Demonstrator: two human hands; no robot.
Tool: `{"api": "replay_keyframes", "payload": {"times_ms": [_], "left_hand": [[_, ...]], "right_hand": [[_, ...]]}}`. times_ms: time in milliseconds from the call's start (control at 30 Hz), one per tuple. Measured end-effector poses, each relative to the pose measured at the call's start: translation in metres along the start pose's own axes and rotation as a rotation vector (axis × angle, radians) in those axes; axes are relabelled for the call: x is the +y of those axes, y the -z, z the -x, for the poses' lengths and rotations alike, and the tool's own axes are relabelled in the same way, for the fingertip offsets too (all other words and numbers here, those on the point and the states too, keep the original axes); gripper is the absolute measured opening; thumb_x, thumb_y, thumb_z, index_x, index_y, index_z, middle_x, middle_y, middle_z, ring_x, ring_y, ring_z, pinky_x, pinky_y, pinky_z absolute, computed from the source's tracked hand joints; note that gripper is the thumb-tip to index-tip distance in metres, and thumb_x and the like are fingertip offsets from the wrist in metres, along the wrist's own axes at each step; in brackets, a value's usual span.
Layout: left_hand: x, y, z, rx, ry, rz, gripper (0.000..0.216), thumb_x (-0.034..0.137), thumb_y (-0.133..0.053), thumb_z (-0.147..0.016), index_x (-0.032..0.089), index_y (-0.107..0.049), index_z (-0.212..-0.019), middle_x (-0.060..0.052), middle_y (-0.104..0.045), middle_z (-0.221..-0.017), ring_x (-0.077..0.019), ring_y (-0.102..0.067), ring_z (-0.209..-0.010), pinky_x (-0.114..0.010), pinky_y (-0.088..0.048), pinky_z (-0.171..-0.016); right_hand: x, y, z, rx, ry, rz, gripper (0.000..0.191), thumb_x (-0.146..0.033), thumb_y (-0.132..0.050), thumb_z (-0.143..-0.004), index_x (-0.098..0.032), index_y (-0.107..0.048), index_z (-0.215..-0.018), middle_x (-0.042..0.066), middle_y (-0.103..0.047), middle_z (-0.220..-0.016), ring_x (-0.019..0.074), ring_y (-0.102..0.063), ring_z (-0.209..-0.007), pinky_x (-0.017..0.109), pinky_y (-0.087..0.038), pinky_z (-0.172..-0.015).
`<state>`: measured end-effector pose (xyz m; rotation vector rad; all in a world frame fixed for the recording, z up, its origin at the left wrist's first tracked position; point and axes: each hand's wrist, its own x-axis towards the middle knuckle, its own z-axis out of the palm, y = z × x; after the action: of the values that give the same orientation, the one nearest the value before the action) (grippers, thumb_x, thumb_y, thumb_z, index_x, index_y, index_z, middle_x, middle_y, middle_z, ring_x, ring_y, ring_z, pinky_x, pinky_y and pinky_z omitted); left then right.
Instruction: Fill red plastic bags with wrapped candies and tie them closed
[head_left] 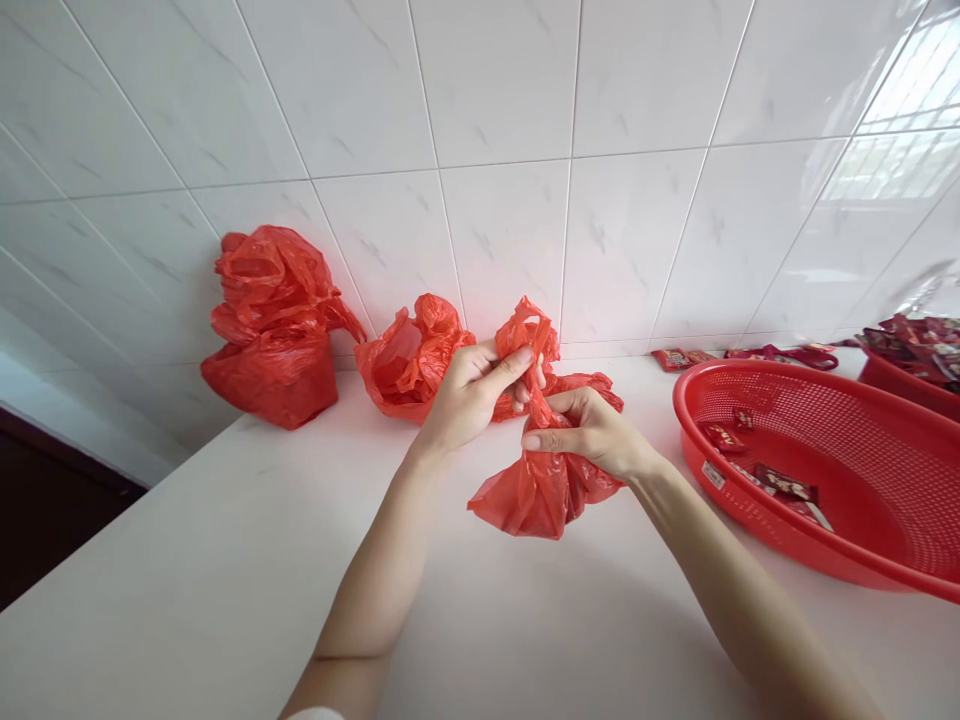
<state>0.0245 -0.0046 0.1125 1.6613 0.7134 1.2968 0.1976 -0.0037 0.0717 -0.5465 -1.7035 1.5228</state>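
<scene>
A red plastic bag [536,495] hangs from both hands over the white table, its lower part bulging with contents I cannot make out. My left hand [480,385] is closed round the twisted upper part of the bag, near the handles. Lower down, the fingers of my right hand [589,430] pinch the gathered neck. Just behind the hands, more crumpled red plastic bags [416,360] lie against the wall.
At the right stands a red plastic basket [795,375] with a few small packets [784,484] inside. Another red container [907,380] behind it is heaped with packets. Loose packets [671,359] lie by the wall. Far left, a fuller red bag [277,330] stands near the table edge.
</scene>
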Motion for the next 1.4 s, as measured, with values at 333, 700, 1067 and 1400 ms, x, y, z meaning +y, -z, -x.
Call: {"api": "replay_keyframes", "payload": {"times_ms": [333,700,1067,1400], "left_hand": [[0.005,0.002,-0.001,-0.037,0.073,0.029,0.035,0.046,-0.072,-0.085,0.014,-0.069,-0.070,-0.001,-0.059,-0.057,-0.0103,-0.052,-0.049,-0.021,-0.043,-0.044],[0.002,0.005,-0.003,0.016,0.047,0.115,0.033,0.045,-0.071,-0.085,0.014,-0.069,-0.072,-0.003,-0.067,-0.069,-0.0087,-0.053,-0.050,-0.021,-0.044,-0.045],[0.006,0.016,-0.009,0.270,-0.097,0.189,0.007,0.022,-0.072,-0.073,0.016,-0.073,-0.077,0.000,-0.063,-0.067,-0.0091,-0.055,-0.056,-0.020,-0.045,-0.049],[0.012,0.019,-0.006,0.335,-0.147,0.217,0.020,0.011,-0.068,-0.063,0.019,-0.072,-0.080,0.004,-0.059,-0.061,-0.0071,-0.048,-0.053,-0.018,-0.041,-0.048]], "right_hand": [[0.001,0.006,0.002,-0.048,0.022,0.028,0.029,-0.045,-0.069,-0.089,-0.018,-0.069,-0.080,-0.001,-0.056,-0.079,0.0133,-0.050,-0.074,0.029,-0.042,-0.073],[0.009,0.001,-0.001,0.001,0.004,-0.007,0.036,-0.039,-0.077,-0.082,-0.017,-0.057,-0.060,-0.006,-0.037,-0.062,0.0092,-0.032,-0.059,0.028,-0.026,-0.058],[0.003,0.009,0.000,0.066,-0.050,0.079,0.039,-0.039,-0.079,-0.078,-0.017,-0.053,-0.059,-0.005,-0.040,-0.061,0.0092,-0.035,-0.058,0.029,-0.025,-0.057],[0.004,0.006,-0.001,0.021,-0.008,0.161,0.052,-0.042,-0.079,-0.078,-0.020,-0.039,-0.054,-0.007,-0.028,-0.060,0.0082,-0.024,-0.057,0.030,-0.017,-0.056]]}}
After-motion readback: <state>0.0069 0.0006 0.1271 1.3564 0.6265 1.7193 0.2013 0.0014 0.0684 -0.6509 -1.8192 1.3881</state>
